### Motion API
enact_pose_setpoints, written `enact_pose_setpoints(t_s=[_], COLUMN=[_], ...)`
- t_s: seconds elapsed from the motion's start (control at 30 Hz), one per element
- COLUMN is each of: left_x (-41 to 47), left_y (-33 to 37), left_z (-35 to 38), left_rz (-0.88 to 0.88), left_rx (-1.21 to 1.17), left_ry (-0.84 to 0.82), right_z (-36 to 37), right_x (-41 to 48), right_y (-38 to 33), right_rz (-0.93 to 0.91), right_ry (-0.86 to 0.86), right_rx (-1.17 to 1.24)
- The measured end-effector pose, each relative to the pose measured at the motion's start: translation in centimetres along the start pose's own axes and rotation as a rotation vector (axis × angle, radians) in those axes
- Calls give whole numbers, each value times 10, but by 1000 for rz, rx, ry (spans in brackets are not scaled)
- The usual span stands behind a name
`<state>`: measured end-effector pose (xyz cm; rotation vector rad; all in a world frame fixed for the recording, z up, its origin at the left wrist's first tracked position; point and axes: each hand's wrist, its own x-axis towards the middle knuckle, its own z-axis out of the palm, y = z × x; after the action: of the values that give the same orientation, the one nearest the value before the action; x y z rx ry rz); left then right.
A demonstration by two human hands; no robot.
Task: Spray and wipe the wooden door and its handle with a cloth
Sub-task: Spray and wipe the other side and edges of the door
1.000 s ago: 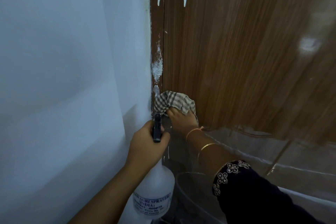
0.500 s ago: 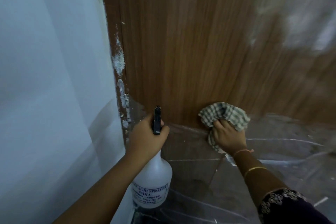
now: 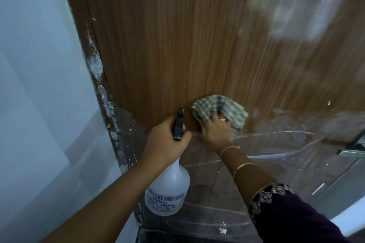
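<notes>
Door: wooden door (image 3: pixel 177 45) fills the view from 12 to 3 o'clock, with its bottom edge near centre.
Cloth: checked cloth (image 3: pixel 219 110) lies bunched against the door's lower edge, just toward 3 o'clock of centre.
Right hand: right hand (image 3: pixel 215 132) curls its fingers into the cloth and presses it to the wood.
Left hand: left hand (image 3: pixel 164 142), at 6 o'clock, is wrapped round the neck of a white spray bottle (image 3: pixel 167 189).
Wall: pale wall (image 3: pixel 39 85) at 9 o'clock.

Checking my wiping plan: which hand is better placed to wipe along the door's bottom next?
Likely right: the right hand holds the cloth against the door, while the left hand is busy gripping the bottle.
</notes>
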<state>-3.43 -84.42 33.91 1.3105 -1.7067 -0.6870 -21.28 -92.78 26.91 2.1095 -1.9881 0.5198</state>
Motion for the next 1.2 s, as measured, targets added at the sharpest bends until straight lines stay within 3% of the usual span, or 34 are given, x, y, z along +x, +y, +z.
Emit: enact_pose_setpoints(t_s=[0.07, 0.2, 0.47, 0.67, 0.73, 0.8, 0.9, 1.0, 1.07, 1.2], left_x=[2, 4, 8, 13, 13, 14, 15, 20, 24, 33], left_y=[8, 24, 57, 83, 91, 96, 108, 122, 129, 140], left_z=[9, 36, 103, 150, 164, 177, 193, 210, 221, 239], left_rz=[33, 68, 91, 153, 146, 158, 177, 219, 244, 280], left_rx=[14, 12, -35, -66, -60, -51, -14, 28, 41, -31], left_ry=[-19, -66, -181, -317, -311, -274, -254, -279, -288, -401], right_z=[4, -2, -18, -55, -57, -45, -14, -6, -13, -43], right_x=[3, -4, -34, -24, -19, -18, -22, -22, -24, -20], right_y=[0, 29, 168, 228, 221, 201, 176, 184, 201, 252], right_rz=[-84, -94, 445, 934, 962, 932, 663, 562, 589, 771], right_ry=[-29, 88, 277, 650, 665, 543, 329, 272, 327, 675], right_rx=[18, 78, 377, 764, 804, 711, 489, 425, 475, 615])
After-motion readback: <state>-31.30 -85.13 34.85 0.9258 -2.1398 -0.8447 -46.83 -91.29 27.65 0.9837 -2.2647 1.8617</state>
